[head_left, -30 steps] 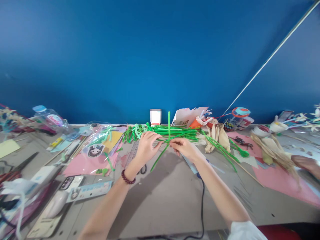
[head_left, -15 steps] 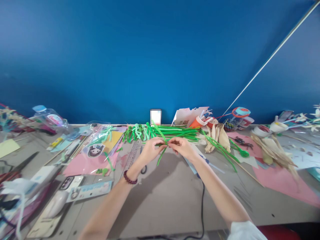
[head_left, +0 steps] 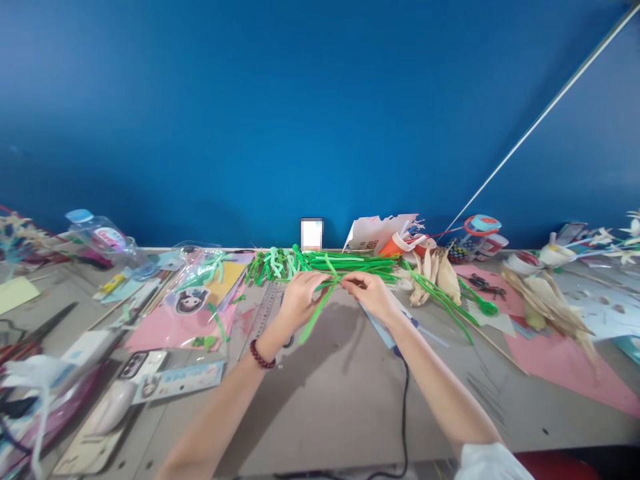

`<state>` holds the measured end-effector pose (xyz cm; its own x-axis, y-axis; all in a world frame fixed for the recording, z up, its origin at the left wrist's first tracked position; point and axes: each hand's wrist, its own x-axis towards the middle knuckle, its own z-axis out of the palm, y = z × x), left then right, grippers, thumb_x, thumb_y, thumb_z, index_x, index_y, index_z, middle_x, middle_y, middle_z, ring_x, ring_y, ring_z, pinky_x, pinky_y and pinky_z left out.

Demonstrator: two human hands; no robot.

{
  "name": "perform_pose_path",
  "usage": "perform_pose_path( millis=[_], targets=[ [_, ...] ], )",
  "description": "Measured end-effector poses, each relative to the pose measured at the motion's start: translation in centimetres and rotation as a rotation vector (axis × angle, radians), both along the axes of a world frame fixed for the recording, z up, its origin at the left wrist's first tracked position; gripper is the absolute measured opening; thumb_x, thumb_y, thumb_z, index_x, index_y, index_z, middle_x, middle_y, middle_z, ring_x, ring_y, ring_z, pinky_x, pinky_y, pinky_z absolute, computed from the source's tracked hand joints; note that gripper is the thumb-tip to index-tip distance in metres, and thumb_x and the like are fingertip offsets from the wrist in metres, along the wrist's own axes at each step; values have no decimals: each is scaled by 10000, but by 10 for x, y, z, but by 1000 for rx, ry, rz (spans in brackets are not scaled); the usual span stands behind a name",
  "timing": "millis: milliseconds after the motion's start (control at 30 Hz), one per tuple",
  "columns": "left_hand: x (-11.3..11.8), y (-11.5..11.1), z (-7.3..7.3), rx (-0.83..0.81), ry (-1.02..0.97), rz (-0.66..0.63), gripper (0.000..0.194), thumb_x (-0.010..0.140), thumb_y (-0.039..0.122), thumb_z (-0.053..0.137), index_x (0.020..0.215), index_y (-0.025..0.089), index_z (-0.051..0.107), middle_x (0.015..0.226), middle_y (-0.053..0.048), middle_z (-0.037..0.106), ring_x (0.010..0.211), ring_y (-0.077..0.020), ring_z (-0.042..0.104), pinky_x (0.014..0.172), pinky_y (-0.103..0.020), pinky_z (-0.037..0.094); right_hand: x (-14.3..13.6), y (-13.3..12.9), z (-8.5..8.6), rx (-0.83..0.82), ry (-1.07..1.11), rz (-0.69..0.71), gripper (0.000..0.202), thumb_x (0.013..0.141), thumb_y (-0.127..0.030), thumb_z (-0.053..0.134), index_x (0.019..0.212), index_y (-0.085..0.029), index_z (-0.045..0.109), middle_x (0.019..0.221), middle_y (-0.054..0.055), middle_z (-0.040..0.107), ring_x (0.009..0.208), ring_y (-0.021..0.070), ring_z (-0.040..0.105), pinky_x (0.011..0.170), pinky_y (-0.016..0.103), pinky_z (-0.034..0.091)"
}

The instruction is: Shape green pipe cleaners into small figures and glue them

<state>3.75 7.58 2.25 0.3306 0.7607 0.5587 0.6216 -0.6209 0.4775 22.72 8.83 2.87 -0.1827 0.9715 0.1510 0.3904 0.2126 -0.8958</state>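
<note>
Green pipe cleaners (head_left: 315,319) cross each other in front of me, one slanting from upper middle down to the lower left. My left hand (head_left: 304,297), with a dark red bead bracelet (head_left: 261,355) on the wrist, pinches them near the crossing. Close on the right, the thumb and fingers of my right hand (head_left: 365,291) are pinched together at a thin green strand by the crossing; the exact contact is hard to make out. Behind both hands lies a bundle of straight green pipe cleaners (head_left: 370,263). Twisted green pieces (head_left: 275,263) sit left of it.
A ruler (head_left: 265,310) and pink paper (head_left: 155,327) lie to the left, near a plastic bottle (head_left: 103,233). Dried husks (head_left: 447,280), an orange cup (head_left: 393,247) and scissors (head_left: 487,285) are on the right. A black cable (head_left: 406,413) crosses the table's front. A blue wall (head_left: 300,120) rises behind.
The slanting pipe cleaner has tilted further, its lower end moving left and down. My right fingertips have drawn slightly to the right, away from the left hand.
</note>
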Motion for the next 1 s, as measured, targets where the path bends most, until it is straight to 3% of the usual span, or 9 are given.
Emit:
perform_pose_path(
  millis=[167, 267, 500, 867, 1000],
  targets=[
    [0, 0, 8, -280, -292, -23, 224, 859, 273, 465, 925, 185, 660, 935, -69, 696, 874, -191, 629, 686, -267, 495, -3, -3, 3, 188, -2, -62, 159, 746, -323, 596, 780, -193, 681, 798, 50, 683, 713, 175, 606, 649, 283, 467],
    [1, 1, 9, -312, -350, -75, 187, 825, 310, 547, 874, 184, 676, 907, -63, 699, 866, -189, 630, 752, -284, 496, -5, -4, 2, 223, -12, -23, 150, 765, -309, 584, 788, -194, 677, 808, 54, 675, 731, 175, 605, 649, 279, 464],
    [2, 7, -2, -516, -539, -108, 245, 719, 385, 661, 799, 154, 673, 822, -70, 692, 774, -180, 627, 723, -297, 508, -6, -5, -3, 231, -8, 23, 153, 775, -311, 579, 814, -201, 679, 843, 57, 674, 760, 181, 613, 673, 293, 474],
    [5, 4, 5, -646, -634, -129, 255, 672, 392, 687, 658, 149, 612, 622, 10, 575, 570, -92, 478, 547, -218, 393, -10, -8, -7, 134, 35, 105, 223, 740, -357, 640, 885, -190, 665, 878, 49, 687, 799, 187, 623, 725, 295, 485],
    [5, 3, 4, -726, -683, -145, 284, 663, 417, 694, 625, 151, 602, 586, 28, 543, 514, -70, 421, 495, -206, 343, -11, -9, -9, 92, -8, 148, 189, 774, -342, 598, 843, -181, 668, 774, 23, 676, 735, 170, 601, 681, 273, 467]
  ],
)
